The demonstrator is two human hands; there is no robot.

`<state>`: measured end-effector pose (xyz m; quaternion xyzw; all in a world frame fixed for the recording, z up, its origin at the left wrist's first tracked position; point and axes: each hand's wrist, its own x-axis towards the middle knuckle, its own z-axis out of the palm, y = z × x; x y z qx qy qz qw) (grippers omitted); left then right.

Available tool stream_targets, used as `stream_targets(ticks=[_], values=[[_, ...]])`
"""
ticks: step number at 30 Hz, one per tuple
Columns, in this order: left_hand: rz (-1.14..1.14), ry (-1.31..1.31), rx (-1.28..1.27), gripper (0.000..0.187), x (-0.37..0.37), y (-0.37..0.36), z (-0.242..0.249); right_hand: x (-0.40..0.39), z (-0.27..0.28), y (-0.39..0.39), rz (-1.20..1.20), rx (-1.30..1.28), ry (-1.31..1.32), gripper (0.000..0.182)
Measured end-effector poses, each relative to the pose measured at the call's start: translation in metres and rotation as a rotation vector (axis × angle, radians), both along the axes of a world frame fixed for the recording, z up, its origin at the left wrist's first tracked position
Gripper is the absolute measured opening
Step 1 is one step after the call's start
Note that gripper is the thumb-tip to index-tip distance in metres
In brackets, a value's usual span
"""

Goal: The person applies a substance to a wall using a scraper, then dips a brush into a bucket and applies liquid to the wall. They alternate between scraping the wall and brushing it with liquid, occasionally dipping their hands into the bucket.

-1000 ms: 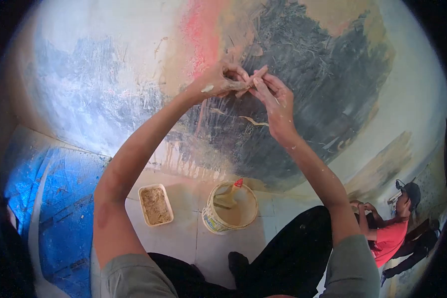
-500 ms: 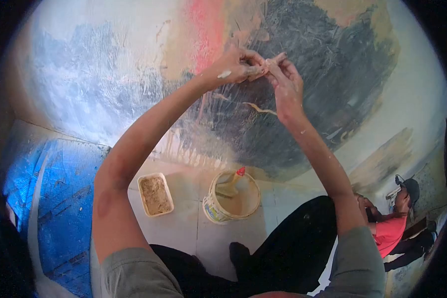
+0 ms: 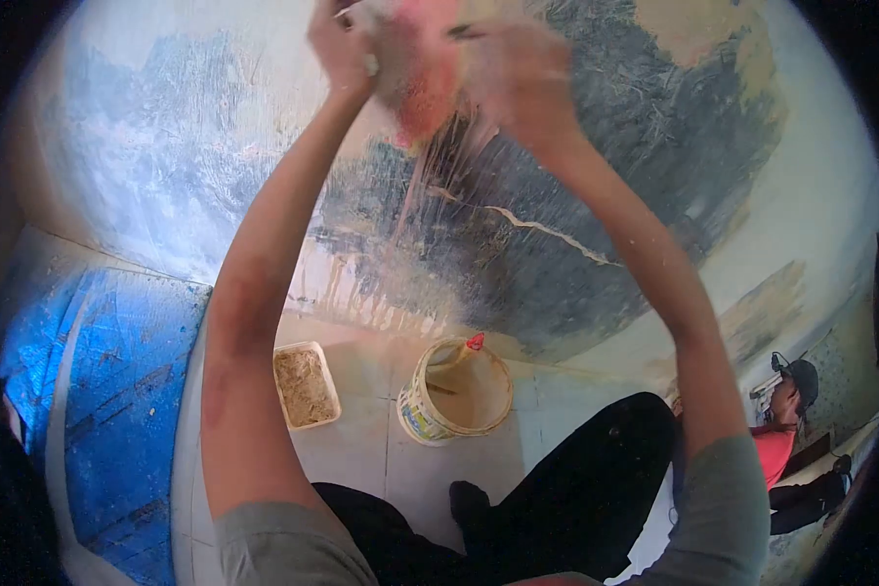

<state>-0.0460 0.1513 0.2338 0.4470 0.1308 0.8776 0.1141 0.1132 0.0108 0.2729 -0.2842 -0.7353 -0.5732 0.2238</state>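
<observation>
My left hand (image 3: 344,44) is raised at the top edge of view, before the pale and red part of the painted wall (image 3: 205,146). Its fingers look closed round something pale and blurred that I cannot make out, and a white smear marks the hand. My right hand (image 3: 523,83) is up to the right, against the wall's red and dark paint. Motion smears its fingers, and a small dark tip shows by them. Below both hands, a pale, jagged line (image 3: 547,230) runs across the dark paint.
On the tiled floor stand a tub of brownish paste (image 3: 306,386) and a bucket (image 3: 422,415) with a red-tipped brush (image 3: 474,342) in it. Blue sheeting (image 3: 127,391) lies at left. Another person (image 3: 776,449) in red and a cap sits at right.
My hands were together, pinching a small pale piece. They have since parted and risen, the left one up and leftward. More of the jagged line shows now.
</observation>
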Motion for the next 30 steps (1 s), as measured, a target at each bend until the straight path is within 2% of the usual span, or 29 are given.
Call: stream_targets(ticks=[1,3,4,5,8,11,13,14,16,17,19,23,25,26,28,29,30], values=[[-0.067,-0.043,0.155,0.017,-0.007,0.026,-0.012,-0.006,-0.016,0.009,-0.082,-0.187,-0.031,0.033],[-0.043,-0.077,0.131,0.011,-0.018,0.03,-0.027,-0.004,-0.03,0.015,-0.154,-0.367,-0.353,0.04],[-0.095,-0.038,0.028,0.012,-0.021,0.024,-0.033,-0.004,-0.021,0.014,-0.195,-0.34,-0.358,0.04],[-0.019,0.037,-0.036,0.013,-0.024,0.018,-0.035,-0.003,-0.011,0.013,-0.223,-0.271,-0.381,0.042],[-0.078,0.024,-0.023,0.017,-0.023,0.012,-0.03,0.01,0.01,0.014,-0.222,-0.098,-0.336,0.047],[0.071,0.075,-0.125,0.018,-0.026,0.009,-0.03,0.018,0.001,0.012,-0.152,-0.007,-0.318,0.046],[0.053,0.109,-0.136,0.019,-0.029,0.002,-0.031,0.024,-0.009,0.005,-0.228,-0.2,-0.634,0.052],[0.025,0.141,-0.147,0.02,-0.03,0.001,-0.03,0.027,0.001,0.007,-0.227,-0.196,-0.637,0.052],[0.018,0.141,-0.128,0.02,-0.03,0.002,-0.032,0.027,0.026,0.009,-0.207,-0.087,-0.382,0.054],[0.016,0.147,-0.104,0.021,-0.032,0.003,-0.032,0.026,0.025,0.004,-0.205,-0.088,-0.384,0.054],[0.055,0.161,-0.11,0.021,-0.032,0.001,-0.031,0.017,0.019,-0.005,-0.213,-0.376,-0.392,0.054],[0.051,0.17,-0.116,0.02,-0.03,0.003,-0.032,0.04,0.018,0.022,-0.095,-0.396,-0.56,0.053],[0.079,0.192,-0.151,0.02,-0.037,0.003,-0.032,0.023,0.021,0.014,-0.17,-0.258,-0.314,0.053],[0.093,0.187,-0.165,0.02,-0.032,0.002,-0.032,0.024,0.019,0.016,-0.16,-0.255,-0.318,0.053],[0.11,0.191,-0.141,0.02,-0.033,0.0,-0.03,0.029,0.012,0.017,-0.08,-0.445,-0.59,0.056],[0.094,0.201,-0.134,0.02,-0.033,0.0,-0.032,0.035,0.019,0.016,-0.075,-0.45,-0.59,0.056],[0.076,0.206,-0.129,0.02,-0.033,0.0,-0.033,0.032,0.037,0.009,-0.181,-0.261,-0.475,0.054]])
